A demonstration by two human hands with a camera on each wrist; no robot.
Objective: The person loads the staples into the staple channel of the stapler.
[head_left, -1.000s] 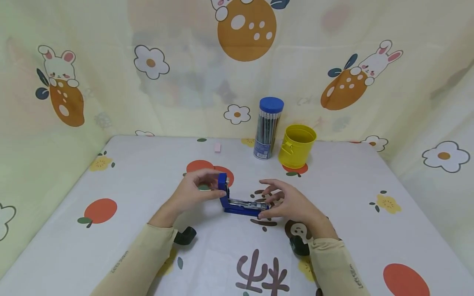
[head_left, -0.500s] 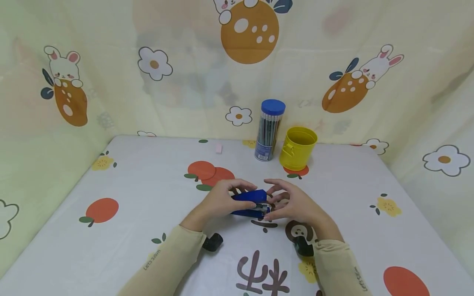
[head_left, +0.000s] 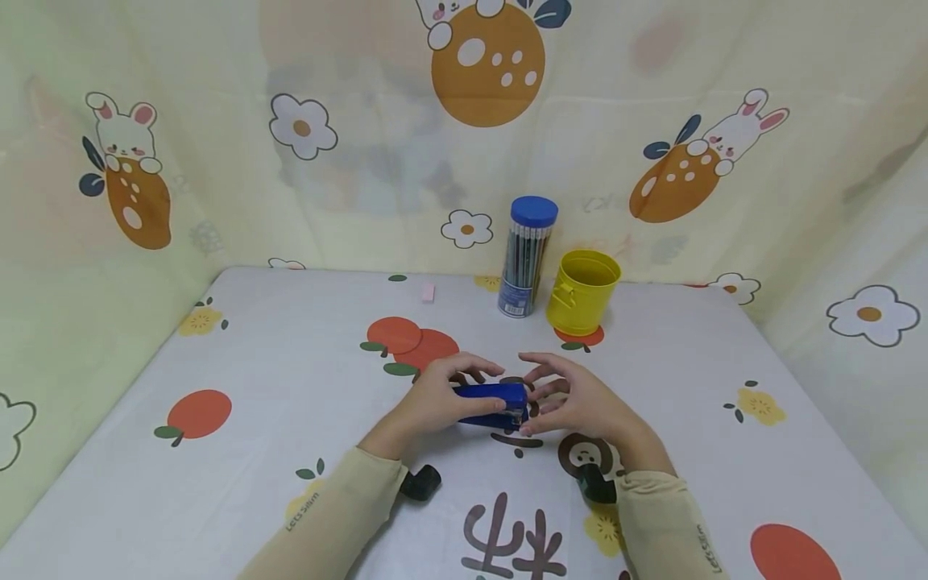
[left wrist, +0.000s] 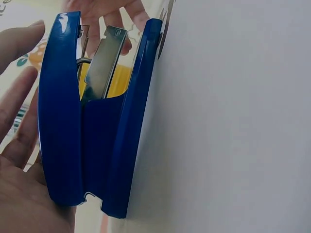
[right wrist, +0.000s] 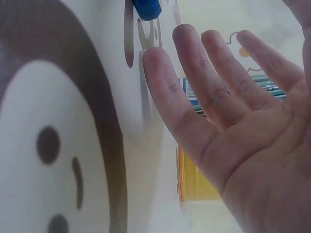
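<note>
A blue stapler (head_left: pixel 493 403) sits on the table between both hands, its cover folded down over the base. In the left wrist view the stapler (left wrist: pixel 97 111) is seen side on, with its metal staple rail (left wrist: pixel 104 63) showing in the gap between cover and base. My left hand (head_left: pixel 438 395) lies over its rear end, palm at the cover, the thumb along the near side and fingers loosely extended above. At the front end, my right hand (head_left: pixel 573 399) has its fingers spread apart; the right wrist view shows its open palm (right wrist: pixel 262 150) holding nothing, close to the stapler's tip (right wrist: pixel 147 8).
A clear tube of pencils with a blue lid (head_left: pixel 525 258) and a yellow cup (head_left: pixel 583 294) stand at the back. Left of them lies a small pink eraser-like block (head_left: pixel 428 292). A patterned cloth (head_left: pixel 290 451) covers the table, with a curtain (head_left: pixel 362 121) behind.
The left hand has swung the stapler's upright cover rightward and down onto its base. The right hand has drawn slightly back from the front end.
</note>
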